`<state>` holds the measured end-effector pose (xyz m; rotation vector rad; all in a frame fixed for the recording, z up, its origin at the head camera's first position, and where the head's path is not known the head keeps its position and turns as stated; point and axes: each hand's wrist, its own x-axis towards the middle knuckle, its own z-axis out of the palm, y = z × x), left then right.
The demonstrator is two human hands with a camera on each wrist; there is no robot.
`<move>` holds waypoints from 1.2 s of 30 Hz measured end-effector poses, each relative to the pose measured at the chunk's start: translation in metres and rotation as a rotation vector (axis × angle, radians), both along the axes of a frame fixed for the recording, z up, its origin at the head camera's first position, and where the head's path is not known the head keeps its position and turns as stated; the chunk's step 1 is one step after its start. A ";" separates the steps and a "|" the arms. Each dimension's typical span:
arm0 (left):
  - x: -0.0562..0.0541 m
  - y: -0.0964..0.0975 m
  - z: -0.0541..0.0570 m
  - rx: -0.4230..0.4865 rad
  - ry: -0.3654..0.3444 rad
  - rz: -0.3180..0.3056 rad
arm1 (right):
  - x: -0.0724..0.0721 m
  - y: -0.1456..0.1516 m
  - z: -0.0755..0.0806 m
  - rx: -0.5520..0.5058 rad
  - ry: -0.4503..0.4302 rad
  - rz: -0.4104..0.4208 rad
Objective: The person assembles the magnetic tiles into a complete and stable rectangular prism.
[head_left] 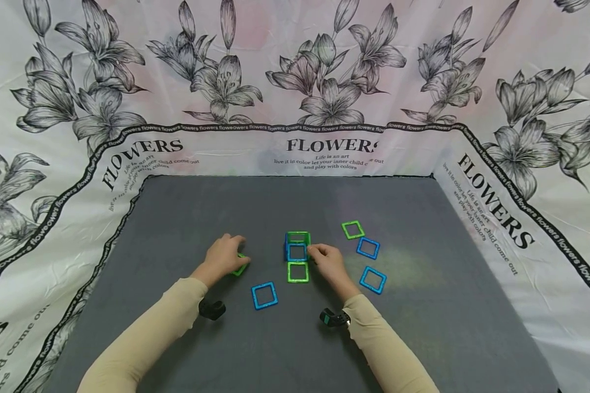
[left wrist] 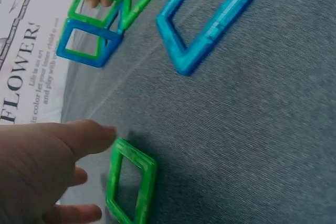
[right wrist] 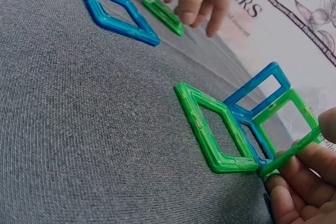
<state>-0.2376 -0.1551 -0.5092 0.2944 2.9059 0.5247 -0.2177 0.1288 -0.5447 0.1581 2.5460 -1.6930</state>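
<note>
My left hand point(head_left: 220, 258) reaches over a green magnetic square tile point(left wrist: 149, 182) on the mat, its fingers spread; a fingertip is at the tile's corner, but no grip shows. At the middle, my right hand point(head_left: 330, 265) pinches a green tile point(right wrist: 290, 154) standing at the right side of a small build. That build has a flat blue tile point(right wrist: 255, 139) as its base, an upright blue tile point(right wrist: 280, 72) at the left and an upright green tile point(right wrist: 292, 96) at the back. Another green tile point(head_left: 298, 281) lies flat in front of the base.
A loose blue tile point(head_left: 265, 307) lies between my arms, nearer me. Right of the build lie a green tile point(head_left: 353, 222) and two blue tiles point(head_left: 368, 240), point(head_left: 373, 268). The grey mat point(head_left: 216, 202) meets a flower-printed cloth point(head_left: 324, 164) at the back.
</note>
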 end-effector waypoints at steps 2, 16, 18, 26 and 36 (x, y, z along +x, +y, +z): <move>0.001 -0.001 -0.002 -0.024 -0.021 0.009 | 0.000 0.000 0.000 0.004 0.000 0.000; 0.007 0.004 -0.005 -0.022 -0.039 0.029 | 0.000 0.000 0.000 0.005 -0.004 0.001; 0.007 0.004 -0.006 -0.018 -0.039 0.031 | 0.000 0.000 0.000 0.006 -0.001 0.004; 0.007 0.005 -0.007 -0.004 -0.032 0.023 | 0.001 0.001 -0.001 0.007 0.010 0.004; 0.009 0.005 -0.006 0.004 -0.007 0.006 | 0.000 0.001 -0.002 -0.002 0.014 -0.002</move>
